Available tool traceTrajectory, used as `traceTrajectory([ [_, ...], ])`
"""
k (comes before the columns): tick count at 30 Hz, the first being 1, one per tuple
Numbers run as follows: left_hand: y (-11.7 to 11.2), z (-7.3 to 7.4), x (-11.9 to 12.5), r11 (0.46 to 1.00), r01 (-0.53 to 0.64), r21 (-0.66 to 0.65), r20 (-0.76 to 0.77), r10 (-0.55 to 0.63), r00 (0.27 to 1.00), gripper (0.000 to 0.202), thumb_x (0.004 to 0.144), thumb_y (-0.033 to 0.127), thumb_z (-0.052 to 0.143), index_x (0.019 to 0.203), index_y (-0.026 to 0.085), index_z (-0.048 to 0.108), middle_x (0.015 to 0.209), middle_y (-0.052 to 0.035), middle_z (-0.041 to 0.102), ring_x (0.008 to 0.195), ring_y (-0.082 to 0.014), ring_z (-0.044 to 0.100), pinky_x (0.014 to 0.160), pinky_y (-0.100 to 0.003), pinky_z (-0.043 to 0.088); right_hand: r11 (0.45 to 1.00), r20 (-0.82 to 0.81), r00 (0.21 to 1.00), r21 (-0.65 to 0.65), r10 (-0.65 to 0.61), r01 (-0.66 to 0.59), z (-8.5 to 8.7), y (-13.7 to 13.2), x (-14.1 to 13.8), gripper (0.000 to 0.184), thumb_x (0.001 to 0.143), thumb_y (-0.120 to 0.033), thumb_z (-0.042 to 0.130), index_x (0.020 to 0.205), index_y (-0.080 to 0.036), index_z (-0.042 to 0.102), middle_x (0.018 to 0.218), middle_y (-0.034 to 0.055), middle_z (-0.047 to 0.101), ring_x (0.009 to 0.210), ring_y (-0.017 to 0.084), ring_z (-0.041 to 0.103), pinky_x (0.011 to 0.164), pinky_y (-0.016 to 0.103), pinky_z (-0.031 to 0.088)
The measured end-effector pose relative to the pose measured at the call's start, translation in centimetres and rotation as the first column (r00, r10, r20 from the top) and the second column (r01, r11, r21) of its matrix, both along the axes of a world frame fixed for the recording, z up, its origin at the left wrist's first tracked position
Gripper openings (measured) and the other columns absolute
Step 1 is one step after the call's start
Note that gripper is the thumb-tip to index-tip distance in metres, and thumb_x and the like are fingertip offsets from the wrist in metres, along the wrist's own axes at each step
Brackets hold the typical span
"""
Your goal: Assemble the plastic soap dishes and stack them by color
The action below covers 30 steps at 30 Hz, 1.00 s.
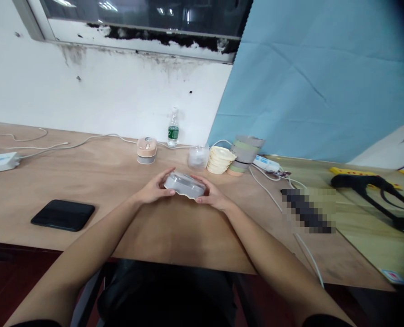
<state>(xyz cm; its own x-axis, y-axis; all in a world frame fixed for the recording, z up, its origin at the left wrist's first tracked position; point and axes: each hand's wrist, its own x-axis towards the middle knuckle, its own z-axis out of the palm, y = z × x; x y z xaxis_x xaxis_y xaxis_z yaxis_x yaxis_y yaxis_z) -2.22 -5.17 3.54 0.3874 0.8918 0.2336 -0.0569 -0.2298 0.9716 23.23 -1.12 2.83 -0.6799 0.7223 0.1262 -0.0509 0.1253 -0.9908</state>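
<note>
Between my two hands, above the wooden table [147, 236], is a small grey container with a clear top [184, 184]. My left hand [156, 187] grips its left end, thumb on the near side. At the right end my right hand [213, 194] holds it the same way. The container is slightly tilted, its right end lower in view. Beyond it stand a clear plastic cup-like stack [198, 157], a stack of cream-coloured cups or bowls [219, 160] and a taller stack of grey and green pieces [245, 152].
A pink and grey lidded box [146, 151] and a water bottle [173, 128] stand near the wall. A black flat pouch-like object [63, 215] lies at left. Power strips [1, 162] and white cables [268, 187] run along the table. A black strap-like frame [375, 195] lies at right.
</note>
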Motion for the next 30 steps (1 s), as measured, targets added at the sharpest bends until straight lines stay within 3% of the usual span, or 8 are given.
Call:
traceTrajectory([
  [8, 0.1, -0.1, -0.2, 1.000, -0.004, -0.009, 0.030, 0.004, 1.000, 0.079, 0.066, 0.032, 0.079, 0.133, 0.022, 0.038, 0.117, -0.0105, 0.059, 0.102, -0.0222, 0.059, 0.084, -0.034, 0.050, 0.999, -0.045, 0.999, -0.047, -0.006, 0.004, -0.5, 0.1, -0.1, 0.102, 0.054, -0.036, 0.086, 0.142, -0.026, 0.034, 0.143, 0.0108, 0.043, 0.128, 0.028, 0.045, 0.107, 0.044, 0.035],
  [13, 1.7, 1.3, -1.9, 0.943, -0.276, 0.184, -0.008, 0.282, 0.959, 0.079, 0.062, 0.037, 0.080, 0.128, 0.020, 0.039, 0.112, -0.0102, 0.059, 0.092, -0.0205, 0.061, 0.081, -0.035, 0.050, 0.994, -0.092, 0.991, -0.053, -0.096, 0.092, -2.8, 1.3, -0.6, 0.112, 0.061, -0.051, 0.080, 0.149, -0.031, 0.013, 0.142, 0.0141, 0.040, 0.116, 0.025, 0.054, 0.100, 0.045, 0.041],
  [15, 3.2, 2.2, -3.4, 0.799, -0.514, 0.314, 0.000, 0.541, 0.841, 0.083, 0.061, 0.038, 0.080, 0.129, 0.020, 0.037, 0.111, -0.0098, 0.059, 0.094, -0.0212, 0.061, 0.081, -0.035, 0.050, 0.994, -0.028, 0.993, -0.014, -0.113, 0.113, -3.5, 1.6, -0.8, 0.109, 0.064, -0.051, 0.077, 0.149, -0.030, 0.012, 0.139, 0.0153, 0.042, 0.112, 0.024, 0.056, 0.097, 0.045, 0.043],
  [18, 6.0, 3.5, -5.5, 0.463, -0.735, 0.497, -0.012, 0.850, 0.527, 0.084, 0.059, 0.039, 0.080, 0.130, 0.021, 0.038, 0.123, -0.0109, 0.051, 0.110, -0.0259, 0.054, 0.090, -0.037, 0.046, 0.990, 0.078, 0.991, 0.095, -0.112, 0.105, -3.8, 1.4, -1.0, 0.099, 0.068, -0.046, 0.076, 0.148, -0.028, 0.020, 0.133, 0.0148, 0.047, 0.109, 0.021, 0.055, 0.098, 0.045, 0.042],
  [20, 7.7, 4.0, -6.4, 0.343, -0.740, 0.578, -0.051, 0.921, 0.387, 0.083, 0.062, 0.039, 0.078, 0.131, 0.020, 0.037, 0.130, -0.0114, 0.047, 0.120, -0.0275, 0.047, 0.100, -0.038, 0.040, 0.982, 0.120, 0.986, 0.165, -0.113, 0.093, -3.6, 1.0, -1.0, 0.093, 0.071, -0.044, 0.074, 0.147, -0.026, 0.023, 0.129, 0.0138, 0.050, 0.109, 0.020, 0.056, 0.100, 0.046, 0.041],
  [22, 9.2, 4.1, -6.7, 0.289, -0.738, 0.610, -0.088, 0.950, 0.299, 0.082, 0.065, 0.038, 0.076, 0.132, 0.017, 0.035, 0.134, -0.0133, 0.044, 0.125, -0.0283, 0.042, 0.105, -0.039, 0.034, 0.974, 0.134, 0.984, 0.211, -0.116, 0.086, -3.5, 0.7, -1.0, 0.091, 0.073, -0.042, 0.074, 0.146, -0.024, 0.024, 0.127, 0.0131, 0.052, 0.109, 0.020, 0.056, 0.101, 0.046, 0.040],
  [26, 10.9, 3.2, -6.0, 0.297, -0.765, 0.571, -0.175, 0.955, 0.240, 0.085, 0.070, 0.039, 0.074, 0.136, 0.011, 0.028, 0.137, -0.0186, 0.039, 0.128, -0.0315, 0.037, 0.106, -0.042, 0.029, 0.964, 0.137, 0.983, 0.252, -0.122, 0.085, -3.3, 0.5, -0.9, 0.087, 0.073, -0.043, 0.073, 0.145, -0.024, 0.027, 0.123, 0.0122, 0.055, 0.107, 0.020, 0.057, 0.100, 0.045, 0.042],
  [30, 11.3, 2.3, -4.9, 0.354, -0.783, 0.511, -0.197, 0.935, 0.294, 0.095, 0.075, 0.041, 0.071, 0.140, 0.005, 0.012, 0.144, -0.0261, 0.026, 0.135, -0.0345, 0.023, 0.108, -0.046, 0.022, 0.955, 0.146, 0.981, 0.285, -0.124, 0.078, -3.1, 0.3, -0.8, 0.082, 0.074, -0.043, 0.073, 0.142, -0.024, 0.033, 0.121, 0.0118, 0.057, 0.109, 0.021, 0.057, 0.100, 0.046, 0.041],
])
